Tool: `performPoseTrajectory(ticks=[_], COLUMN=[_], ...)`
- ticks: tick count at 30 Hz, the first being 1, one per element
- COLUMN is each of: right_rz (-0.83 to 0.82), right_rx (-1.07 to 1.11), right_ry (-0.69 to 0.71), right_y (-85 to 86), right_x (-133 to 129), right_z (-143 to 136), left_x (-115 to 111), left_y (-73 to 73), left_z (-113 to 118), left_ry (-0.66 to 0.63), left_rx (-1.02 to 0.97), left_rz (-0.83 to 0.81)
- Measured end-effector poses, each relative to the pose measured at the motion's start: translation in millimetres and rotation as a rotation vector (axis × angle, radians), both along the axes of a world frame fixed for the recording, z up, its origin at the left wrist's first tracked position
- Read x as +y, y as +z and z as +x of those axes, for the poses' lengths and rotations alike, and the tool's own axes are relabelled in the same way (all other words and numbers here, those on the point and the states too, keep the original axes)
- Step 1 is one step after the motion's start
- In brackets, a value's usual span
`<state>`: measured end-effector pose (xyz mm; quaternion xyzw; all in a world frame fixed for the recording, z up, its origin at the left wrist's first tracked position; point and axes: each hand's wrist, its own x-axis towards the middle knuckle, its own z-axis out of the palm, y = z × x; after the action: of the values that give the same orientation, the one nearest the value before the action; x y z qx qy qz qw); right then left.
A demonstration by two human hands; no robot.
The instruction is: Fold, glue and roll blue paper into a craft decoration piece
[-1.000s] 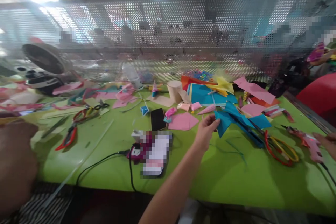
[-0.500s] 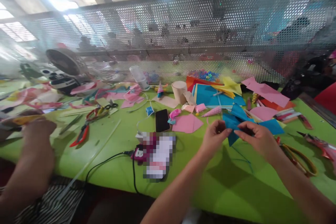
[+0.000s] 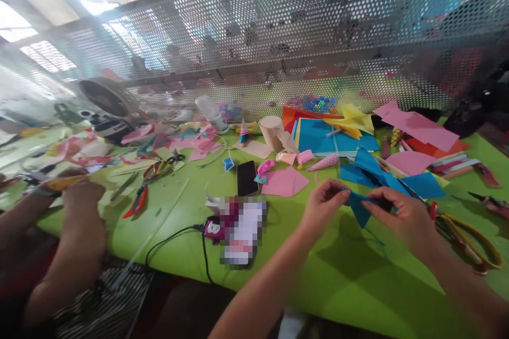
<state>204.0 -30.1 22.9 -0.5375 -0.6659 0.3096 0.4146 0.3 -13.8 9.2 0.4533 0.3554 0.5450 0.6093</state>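
Observation:
Above the green tabletop, a small blue paper piece hangs between my two hands, its lower corner pointing down. My left hand pinches its upper left edge between thumb and fingertips. On the other side my right hand is closed on its right edge, thumb in front. Just behind lie more blue paper pieces, partly covered by my right hand. A pair of yellow-handled scissors rests beside my right wrist. To the left of my left hand is a pink paper square.
A phone and a magenta charging device with a cable lie front centre. Red-handled pliers are further left, near a co-worker's arms. A paper roll and a bottle stand by the perforated metal screen.
The view has shifted a little. The blue piece in my hands now appears as a downward-pointing triangle, apart from the pieces behind it. My fingers stay pinched on it.

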Motion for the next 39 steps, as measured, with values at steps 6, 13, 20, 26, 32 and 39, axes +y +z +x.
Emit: performPoseTrajectory(ticks=[6, 13, 20, 26, 32, 39], right_rz=[-0.036, -0.086, -0.139, -0.239, -0.211, -0.193], right_rx=[0.020, 0.050, 0.118, 0.229, 0.254, 0.259], right_ry=[-0.090, -0.071, -0.028, 0.006, 0.019, -0.047], right_y=[-3.4, -12.0, -9.9, -9.6, -1.3, 3.9], right_x=[0.5, 3.0, 1.4, 6.3, 9.4, 7.9], right_z=[7.4, 13.0, 8.9, 2.5, -0.5, -3.7], left_x=[-1.8, -1.4, -3.6, 0.2, 2.2, 1.8], left_y=[0.8, -1.9, -1.5, -0.1, 1.0, 1.1], left_z=[2.0, 1.2, 2.3, 1.9, -2.7, -4.9], left_ry=[-0.034, -0.016, 0.000, 0.069, 0.061, 0.029], left_rx=[-0.013, 0.144, 0.110, 0.035, 0.062, 0.069], left_rz=[-0.077, -0.038, -0.094, -0.108, -0.105, -0.115])
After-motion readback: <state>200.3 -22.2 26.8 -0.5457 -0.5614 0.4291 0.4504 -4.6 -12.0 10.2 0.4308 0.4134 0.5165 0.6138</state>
